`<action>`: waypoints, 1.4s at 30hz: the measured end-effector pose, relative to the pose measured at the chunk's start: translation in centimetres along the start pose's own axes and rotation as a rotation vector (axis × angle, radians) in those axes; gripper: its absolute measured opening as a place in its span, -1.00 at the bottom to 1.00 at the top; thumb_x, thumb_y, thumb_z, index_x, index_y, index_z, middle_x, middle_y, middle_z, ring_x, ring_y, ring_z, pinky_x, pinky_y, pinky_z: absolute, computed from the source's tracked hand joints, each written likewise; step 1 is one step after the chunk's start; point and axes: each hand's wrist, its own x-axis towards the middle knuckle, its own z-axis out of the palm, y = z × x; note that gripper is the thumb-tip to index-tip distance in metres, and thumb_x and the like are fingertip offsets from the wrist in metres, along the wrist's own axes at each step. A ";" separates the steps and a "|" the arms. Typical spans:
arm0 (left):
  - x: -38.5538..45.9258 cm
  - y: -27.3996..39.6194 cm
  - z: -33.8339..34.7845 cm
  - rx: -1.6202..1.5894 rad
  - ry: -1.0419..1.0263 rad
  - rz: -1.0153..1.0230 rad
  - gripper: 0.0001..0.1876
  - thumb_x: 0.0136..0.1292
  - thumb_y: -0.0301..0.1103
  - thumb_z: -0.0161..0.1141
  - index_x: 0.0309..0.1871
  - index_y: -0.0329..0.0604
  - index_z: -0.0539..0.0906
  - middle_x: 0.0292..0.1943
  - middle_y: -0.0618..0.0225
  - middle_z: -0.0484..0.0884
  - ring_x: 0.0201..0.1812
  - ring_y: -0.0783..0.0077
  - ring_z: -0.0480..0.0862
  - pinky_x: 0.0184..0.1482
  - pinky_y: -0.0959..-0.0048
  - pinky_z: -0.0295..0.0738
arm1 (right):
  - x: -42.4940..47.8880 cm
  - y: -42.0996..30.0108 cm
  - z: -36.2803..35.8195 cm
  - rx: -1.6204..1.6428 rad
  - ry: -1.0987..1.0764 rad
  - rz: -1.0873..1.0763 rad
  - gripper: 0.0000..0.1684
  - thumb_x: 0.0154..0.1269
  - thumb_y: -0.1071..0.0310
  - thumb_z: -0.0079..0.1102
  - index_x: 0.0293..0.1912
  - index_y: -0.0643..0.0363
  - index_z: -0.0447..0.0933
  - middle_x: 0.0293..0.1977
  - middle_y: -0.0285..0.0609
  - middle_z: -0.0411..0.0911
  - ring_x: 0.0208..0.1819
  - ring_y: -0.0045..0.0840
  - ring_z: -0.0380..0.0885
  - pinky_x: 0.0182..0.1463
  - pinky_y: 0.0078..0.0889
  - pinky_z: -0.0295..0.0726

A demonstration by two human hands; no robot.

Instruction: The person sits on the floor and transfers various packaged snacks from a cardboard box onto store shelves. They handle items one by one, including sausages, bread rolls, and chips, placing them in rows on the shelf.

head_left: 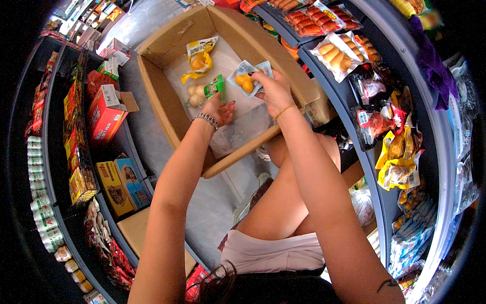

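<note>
My right hand (275, 89) pinches small clear-and-blue packets over an open cardboard box (152, 83); the front packet (246, 79) shows rounded yellow food pieces. Behind it, another blue-edged packet (264, 68) sticks out beside my fingers. My left hand (220, 110) is inside the box with its fingers apart and nothing in them. Its thumb side overlaps the lower edge of a green-topped packet (213, 88) of pale round pieces; whether they touch, I cannot tell. Farther in lies a yellow packet (201, 60) with a clear window. Whitish plastic sheeting (243, 131) lines the box bottom.
A shelf (334, 91) on the right holds sausage packs (313, 19), yellow bags (398, 163) and other packed meats. On the left, shelving carries cans (45, 218), a red carton (106, 114) and a yellow-and-blue carton (123, 182). My bent leg (281, 201) is beside the box.
</note>
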 end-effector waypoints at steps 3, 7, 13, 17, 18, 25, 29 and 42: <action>0.5 0.0 -0.3 -0.070 0.058 0.144 -0.71 0.22 -0.04 -0.06 -0.20 -0.05 0.33 -0.45 0.39 0.52 -0.53 0.50 0.50 -0.59 0.54 0.35 | -0.2 -0.3 0.0 0.032 0.008 0.031 -0.82 -0.09 0.40 0.17 -0.37 0.13 0.45 -0.45 -0.32 0.47 -0.42 -0.60 0.47 -0.44 -0.50 0.48; 1.0 0.9 -1.6 -0.041 -0.019 0.366 -0.81 0.22 -0.15 -0.04 -0.29 -0.05 0.39 -0.45 0.41 0.53 -0.50 0.51 0.52 -0.56 0.58 0.38 | -1.2 -1.2 0.5 0.075 -0.043 0.098 -0.81 -0.01 0.36 0.15 -0.30 0.10 0.45 -0.37 -0.33 0.47 -0.30 -0.59 0.46 -0.23 -0.40 0.45; -3.6 0.5 1.9 -0.032 -0.105 0.705 -0.83 0.19 -0.26 -0.02 -0.21 -0.09 0.43 -0.30 0.39 0.53 -0.25 0.44 0.53 -0.29 0.50 0.44 | -0.3 -0.6 -0.3 0.219 -0.122 0.081 -0.82 -0.01 0.31 0.11 -0.32 0.09 0.46 -0.39 -0.31 0.49 -0.34 -0.59 0.48 -0.33 -0.42 0.49; -7.7 -0.3 3.7 -0.051 -0.282 0.741 -0.79 0.17 -0.27 -0.01 -0.15 -0.12 0.43 -0.16 0.36 0.52 -0.08 0.32 0.50 -0.05 0.37 0.37 | -1.3 -1.8 -1.4 0.565 -0.303 0.048 -0.78 0.02 0.33 0.07 -0.25 0.08 0.44 -0.29 -0.25 0.50 -0.25 -0.50 0.48 -0.18 -0.33 0.47; -8.3 -0.4 3.6 -0.031 -0.351 0.783 -0.78 0.16 -0.31 0.00 -0.14 -0.12 0.43 -0.15 0.36 0.52 -0.06 0.34 0.50 -0.03 0.37 0.35 | -2.2 -2.4 -1.3 0.663 -0.329 0.048 -0.77 0.02 0.34 0.07 -0.23 0.08 0.44 -0.26 -0.24 0.50 -0.22 -0.47 0.48 -0.13 -0.31 0.45; -17.4 -10.6 14.2 0.054 -0.465 1.090 -0.79 0.16 -0.37 0.03 -0.13 -0.17 0.45 -0.13 0.36 0.50 -0.05 0.43 0.47 -0.03 0.42 0.34 | -10.5 -9.1 -9.4 0.846 -0.255 -0.325 -0.58 0.01 0.29 0.07 -0.07 0.15 0.35 -0.07 -0.18 0.43 -0.04 -0.36 0.41 0.08 -0.19 0.34; -17.6 -17.8 19.2 0.065 -0.617 1.025 -0.82 0.10 -0.46 0.05 -0.20 -0.20 0.46 -0.20 0.37 0.48 -0.16 0.51 0.47 -0.10 0.53 0.40 | -17.1 -10.0 -17.3 0.700 0.037 -0.364 -0.58 0.03 0.26 0.07 -0.07 0.15 0.36 -0.07 -0.21 0.42 0.01 -0.45 0.35 0.15 -0.24 0.21; -15.6 -27.3 17.6 0.619 -1.110 0.568 -0.78 0.14 -0.45 -0.02 -0.16 -0.26 0.53 -0.23 0.42 0.56 -0.22 0.64 0.51 -0.10 0.66 0.34 | -32.9 -3.2 -38.6 0.355 1.159 -0.410 -0.32 0.05 0.41 0.14 0.16 0.11 0.10 -0.15 -0.10 0.41 -0.13 -0.33 0.45 -0.31 -0.29 0.54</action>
